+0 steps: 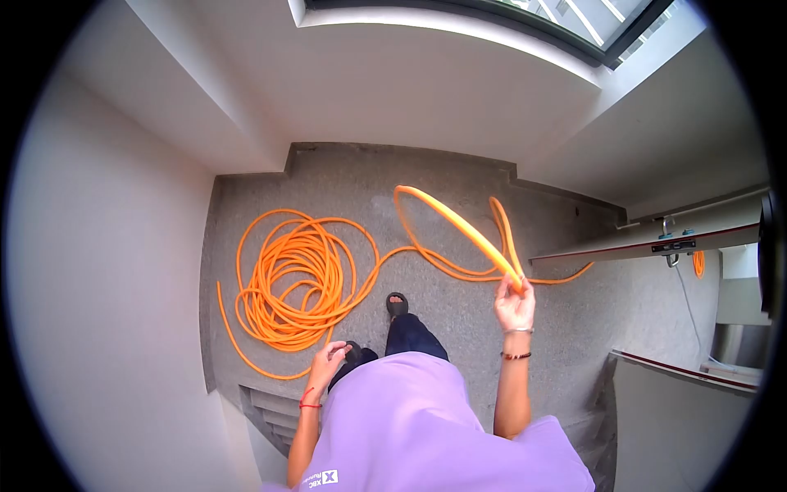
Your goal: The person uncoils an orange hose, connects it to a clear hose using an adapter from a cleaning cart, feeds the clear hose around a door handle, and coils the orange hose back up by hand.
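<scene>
My right hand point(514, 308) is closed around an orange hose point(459, 221), pinching it at the fingertips. From there a raised loop arches up and to the left, and a second strand rises behind the fingers. My left hand point(329, 359) hangs low beside my leg, fingers loosely bent and apart, with no hose visible between them. A strand of the hose passes behind this hand; whether it touches cannot be made out. On the floor to the left lies a large tangled coil point(283, 316) of the same hose, joined to the right-hand loop by a long strand.
Pale walls point(410, 90) surround the grey floor point(443, 307), with a window point(566, 25) ahead. Stairs point(275, 410) descend at lower left, and steps also show at lower right. A door edge with a latch point(674, 245) stands at right; more orange hose point(698, 264) shows beyond it.
</scene>
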Tool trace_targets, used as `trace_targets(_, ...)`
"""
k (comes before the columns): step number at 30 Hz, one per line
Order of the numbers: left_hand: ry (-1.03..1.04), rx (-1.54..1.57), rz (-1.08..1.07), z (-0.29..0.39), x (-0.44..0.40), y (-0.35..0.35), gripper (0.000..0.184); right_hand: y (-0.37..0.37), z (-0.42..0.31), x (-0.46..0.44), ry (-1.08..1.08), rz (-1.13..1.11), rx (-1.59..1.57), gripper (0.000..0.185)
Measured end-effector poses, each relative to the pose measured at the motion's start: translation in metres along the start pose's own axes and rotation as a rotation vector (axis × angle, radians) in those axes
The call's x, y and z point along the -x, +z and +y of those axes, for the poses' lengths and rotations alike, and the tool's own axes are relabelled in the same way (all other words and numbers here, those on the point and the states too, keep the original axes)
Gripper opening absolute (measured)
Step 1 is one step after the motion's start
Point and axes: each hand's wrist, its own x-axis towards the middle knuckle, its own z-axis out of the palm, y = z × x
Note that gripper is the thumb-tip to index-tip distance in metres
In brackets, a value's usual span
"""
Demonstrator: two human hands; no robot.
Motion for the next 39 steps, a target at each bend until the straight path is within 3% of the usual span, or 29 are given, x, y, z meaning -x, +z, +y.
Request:
trace_targets(3,-0.016,0.148,-0.287,0.054,-0.016,0.028,0.045,-0.028,0.067,0.059,0.24,0.041,-0.094,0.012)
trace_targets(6,-0.054,0.68,-0.567,0.118,-0.018,0.062,0.066,-0.016,0.133,0.105,0.587,0.056,-0.113,0.014)
trace_targets(7,-0.037,0.844,-0.617,0.133,-0.02,0.067,0.069,-0.02,0.151,0.114,0.653,-0.036,-0.1,0.015)
trace_targets(8,0.002,0.894,-0.575,0.155,-0.018,0.065,0.065,-0.021,0.164,0.121,0.661,0.002,-0.061,0.015)
trace_targets(10,0.104,0.874,-0.478,0.179,-0.011,0.056,0.048,-0.015,0.172,0.135,0.663,-0.134,0.031,0.024)
trace_targets(11,0.099,0.872,-0.484,0.181,-0.009,0.049,0.048,-0.011,0.171,0.14,0.665,-0.214,0.081,0.028)
trace_targets(14,0.158,1.221,-0.483,0.189,-0.005,0.018,0.028,-0.015,0.151,0.153,0.566,-0.421,0.545,0.041)
trace_targets(15,0.159,1.404,-0.485,0.198,-0.002,0.008,0.026,-0.023,0.146,0.153,0.567,-0.422,0.545,0.041)
trace_targets(17,0.179,1.542,-0.422,0.199,-0.002,-0.014,0.026,-0.047,0.139,0.145,0.336,-0.321,0.873,0.038)
trace_targets(19,0.204,1.553,-0.378,0.19,-0.002,-0.031,0.026,-0.068,0.131,0.134,0.228,-0.21,0.882,0.035)
trace_targets(23,0.249,1.66,-0.236,0.175,-0.003,-0.056,0.025,-0.077,0.137,0.116,0.109,-0.236,0.954,0.028)
trace_targets(29,0.438,1.618,0.093,0.144,-0.034,-0.148,0.022,-0.048,0.184,0.127,0.188,-0.358,1.131,0.023)
trace_targets(39,0.374,1.442,0.427,0.127,-0.127,-0.258,0.042,-0.052,0.175,0.076,0.298,-0.356,1.404,0.02)
